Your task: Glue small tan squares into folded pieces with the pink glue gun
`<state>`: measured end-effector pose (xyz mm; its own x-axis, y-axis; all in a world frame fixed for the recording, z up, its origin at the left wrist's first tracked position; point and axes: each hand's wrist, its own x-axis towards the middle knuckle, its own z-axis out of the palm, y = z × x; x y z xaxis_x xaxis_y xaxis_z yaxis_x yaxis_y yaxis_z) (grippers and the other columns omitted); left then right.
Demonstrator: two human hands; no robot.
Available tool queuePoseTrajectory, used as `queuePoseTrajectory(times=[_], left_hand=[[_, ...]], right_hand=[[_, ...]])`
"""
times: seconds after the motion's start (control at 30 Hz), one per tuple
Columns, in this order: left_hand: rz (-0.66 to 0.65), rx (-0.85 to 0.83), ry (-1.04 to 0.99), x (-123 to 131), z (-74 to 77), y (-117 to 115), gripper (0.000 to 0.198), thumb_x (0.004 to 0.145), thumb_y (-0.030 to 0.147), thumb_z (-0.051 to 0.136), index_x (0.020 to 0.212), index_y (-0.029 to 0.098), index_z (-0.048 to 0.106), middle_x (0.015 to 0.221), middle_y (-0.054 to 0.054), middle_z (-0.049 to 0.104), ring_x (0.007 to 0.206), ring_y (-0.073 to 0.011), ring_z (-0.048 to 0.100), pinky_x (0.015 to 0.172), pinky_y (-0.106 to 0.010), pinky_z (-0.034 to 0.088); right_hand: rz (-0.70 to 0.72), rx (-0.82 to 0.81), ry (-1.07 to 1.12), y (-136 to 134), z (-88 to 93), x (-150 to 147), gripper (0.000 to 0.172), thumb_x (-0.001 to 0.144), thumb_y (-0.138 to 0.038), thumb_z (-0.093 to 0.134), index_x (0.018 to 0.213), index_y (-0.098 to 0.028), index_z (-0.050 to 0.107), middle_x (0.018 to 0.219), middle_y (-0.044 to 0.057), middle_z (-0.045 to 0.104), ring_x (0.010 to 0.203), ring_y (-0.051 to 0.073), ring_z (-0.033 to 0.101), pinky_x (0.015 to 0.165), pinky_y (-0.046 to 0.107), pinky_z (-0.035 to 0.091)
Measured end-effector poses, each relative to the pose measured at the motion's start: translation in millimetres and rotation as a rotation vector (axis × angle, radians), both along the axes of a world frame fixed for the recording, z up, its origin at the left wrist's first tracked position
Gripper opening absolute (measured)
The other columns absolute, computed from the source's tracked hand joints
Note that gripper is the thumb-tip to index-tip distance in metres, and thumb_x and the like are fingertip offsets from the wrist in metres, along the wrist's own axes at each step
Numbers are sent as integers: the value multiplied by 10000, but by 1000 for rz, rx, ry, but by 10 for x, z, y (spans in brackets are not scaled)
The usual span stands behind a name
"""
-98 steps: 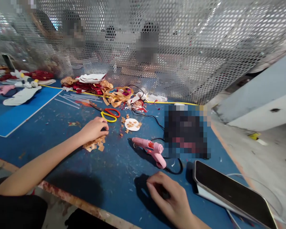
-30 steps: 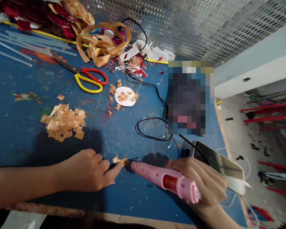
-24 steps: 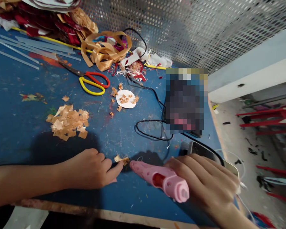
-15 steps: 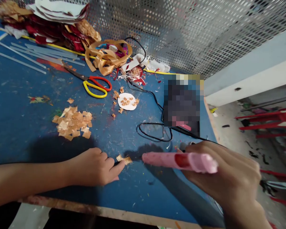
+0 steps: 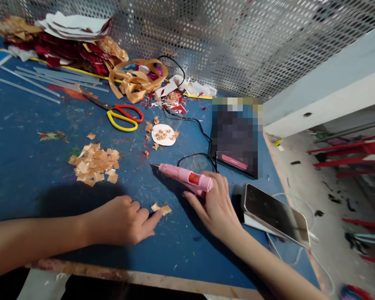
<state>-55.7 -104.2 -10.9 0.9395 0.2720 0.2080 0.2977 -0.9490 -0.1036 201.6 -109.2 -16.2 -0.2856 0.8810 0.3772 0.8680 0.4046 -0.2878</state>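
My left hand (image 5: pixel 128 218) lies on the blue tabletop, its index finger stretched out and the other fingers curled. That index fingertip presses on a small piece of gold ribbon (image 5: pixel 165 209), where a second bit lies alongside. My right hand (image 5: pixel 217 204) grips a pink hot glue gun (image 5: pixel 184 176), whose nozzle points left and away from me. Its grip is partly hidden by the hand. Beyond the left hand sits a heap of small cut ribbon squares (image 5: pixel 95 163). A white oval disc (image 5: pixel 163 141) with folded ribbon bits on it lies farther back.
Scissors (image 5: pixel 123 116) with red and yellow handles lie at back left, near clear glue sticks (image 5: pixel 28 89) and a tangle of gold ribbon (image 5: pixel 134 81). A phone (image 5: pixel 276 214) rests at right beside my forearm. A dark, partly blurred device (image 5: pixel 234 137) and black cable (image 5: pixel 193 156) are behind it.
My right hand has carried the glue gun left and away from me, lower toward the tabletop, uncovering the phone. My left hand stays at the ribbon piece.
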Motion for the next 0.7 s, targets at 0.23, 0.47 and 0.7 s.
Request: queuePoseTrajectory(times=[0.23,0.47,0.7], left_hand=[[-14,-18,-1,-7,-2,6,346,942,311,493,1207,111,590,585,33,542,473,-123,505,420,-296,259],[-15,-19,-5,-22,-25,8,363,941,278,497,1255,110,566,602,35,545,480,-124,521,423,-303,278],[-19,-34,-1,-22,-49,11,385,935,307,516,1261,108,569,616,39,549,481,-126,531,413,-316,277]], right_hand=[[211,154,-19,-331,189,-43,35,888,-158,591,917,-177,590,580,-32,565,473,102,495,489,235,390],[158,-141,113,-355,-107,-243,184,961,-234,499,904,-145,649,629,-7,679,496,100,625,509,203,440],[161,-171,84,-344,-100,-270,206,950,-189,483,811,-164,633,619,-10,669,502,99,619,518,201,405]])
